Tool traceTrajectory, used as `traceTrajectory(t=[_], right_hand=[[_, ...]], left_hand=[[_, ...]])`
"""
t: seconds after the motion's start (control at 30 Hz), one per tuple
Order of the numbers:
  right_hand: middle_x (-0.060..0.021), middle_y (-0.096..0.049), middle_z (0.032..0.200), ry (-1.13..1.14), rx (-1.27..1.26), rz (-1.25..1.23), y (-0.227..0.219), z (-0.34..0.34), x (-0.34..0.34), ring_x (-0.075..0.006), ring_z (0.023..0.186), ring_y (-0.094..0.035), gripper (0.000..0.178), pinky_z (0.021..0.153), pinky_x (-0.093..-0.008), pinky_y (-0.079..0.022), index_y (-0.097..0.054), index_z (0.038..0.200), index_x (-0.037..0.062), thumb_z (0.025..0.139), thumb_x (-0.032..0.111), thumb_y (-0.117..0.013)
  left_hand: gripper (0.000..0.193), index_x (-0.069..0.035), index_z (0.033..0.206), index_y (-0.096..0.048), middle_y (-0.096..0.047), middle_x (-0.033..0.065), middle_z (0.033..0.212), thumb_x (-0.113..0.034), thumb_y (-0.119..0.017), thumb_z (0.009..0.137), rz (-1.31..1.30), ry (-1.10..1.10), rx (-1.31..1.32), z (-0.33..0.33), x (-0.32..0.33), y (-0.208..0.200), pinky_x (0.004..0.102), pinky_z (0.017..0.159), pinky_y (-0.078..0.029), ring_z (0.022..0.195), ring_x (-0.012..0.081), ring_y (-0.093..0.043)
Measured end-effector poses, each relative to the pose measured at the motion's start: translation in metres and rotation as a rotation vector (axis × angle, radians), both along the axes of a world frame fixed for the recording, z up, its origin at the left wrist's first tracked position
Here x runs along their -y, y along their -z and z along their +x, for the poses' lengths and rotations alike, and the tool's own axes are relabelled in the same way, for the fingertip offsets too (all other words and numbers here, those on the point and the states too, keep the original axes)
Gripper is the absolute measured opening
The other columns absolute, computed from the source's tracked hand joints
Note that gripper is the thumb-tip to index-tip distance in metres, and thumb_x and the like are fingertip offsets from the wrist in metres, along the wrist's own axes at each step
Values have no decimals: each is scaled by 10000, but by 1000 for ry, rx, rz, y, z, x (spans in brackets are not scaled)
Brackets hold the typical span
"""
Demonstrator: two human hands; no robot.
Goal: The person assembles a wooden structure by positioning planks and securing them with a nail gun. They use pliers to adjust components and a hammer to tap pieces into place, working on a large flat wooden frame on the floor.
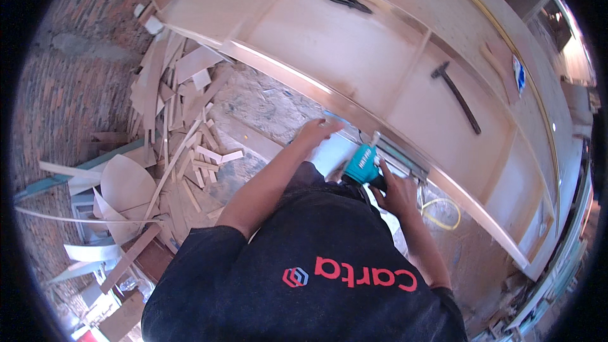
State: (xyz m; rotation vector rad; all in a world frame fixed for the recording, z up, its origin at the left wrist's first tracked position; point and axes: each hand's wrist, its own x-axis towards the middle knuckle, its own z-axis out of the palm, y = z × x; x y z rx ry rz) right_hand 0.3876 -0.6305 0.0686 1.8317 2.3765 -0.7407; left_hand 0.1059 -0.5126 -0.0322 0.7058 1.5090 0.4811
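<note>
My right hand [399, 193] is wrapped round the black grip of a teal nail gun [361, 163], whose metal end points toward the near rail of a wooden frame [354, 109]. My left hand [318, 132] is beside the same rail, its fingers drawn together near a narrow blue strip [335, 117]. Whatever those fingers hold is too small to make out. Inside the shallow frame lie a hammer [459, 96] with a dark handle and black pliers [347, 0], both apart from my hands.
A heap of wood offcuts [183, 114] covers the floor at left, beside a brick wall [76, 63]. A looped yellow hose [441, 214] hangs close to my right hand. Curved thin sheets [123, 183] lean at the lower left. A long yellow strip [506, 31] runs along the far side.
</note>
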Motion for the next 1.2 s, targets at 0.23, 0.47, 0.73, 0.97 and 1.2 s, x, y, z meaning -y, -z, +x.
traceTrajectory(t=[0.23, 0.47, 0.73, 0.97, 1.2], right_hand=[[-140, -753, 904, 68, -63, 7, 2, -54, 6, -339, 735, -734, 856, 682, -459, -567, -445, 1529, 113, 800, 401, -789], [-133, -705, 732, 158, -228, 151, 6, -183, -33, -324, 647, -708, 769, 631, -447, -550, -552, 1442, 82, 774, 343, -829], [-113, -727, 795, 207, -131, 138, -15, -287, -73, -302, 662, -716, 789, 636, -417, -555, -561, 1441, 84, 739, 307, -845], [-75, -698, 762, 199, -183, 194, -4, -301, -102, -288, 644, -693, 859, 636, -432, -547, -528, 1481, 113, 704, 302, -843], [-89, -735, 813, 462, -225, 191, -4, -328, -118, -259, 658, -719, 880, 630, -383, -563, -551, 1458, 66, 659, 242, -877]], left_hand=[[473, 51, 1120, -739, -747, 103, 983, -355, -800, 886, 205, -343, -270, -196, 39, 33, 305, 804, -541, 884, 154, -678], [360, 24, 1062, -757, -759, 160, 979, -306, -757, 919, 544, -219, -562, -330, -56, 12, 346, 829, -555, 894, 237, -715], [312, -92, 1244, -717, -659, 164, 1106, -130, -657, 940, 962, 218, -446, -359, -217, -47, 389, 835, -540, 924, 296, -646], [444, -223, 1306, -706, -501, 92, 1416, -73, -658, 892, 1156, 1018, -674, -353, -305, -85, 405, 1019, -490, 1221, 249, -552], [351, -259, 1165, -753, -523, 35, 1460, -241, -780, 816, 1476, 1533, -543, -334, -356, -85, 492, 1222, -314, 1413, 229, -458]])
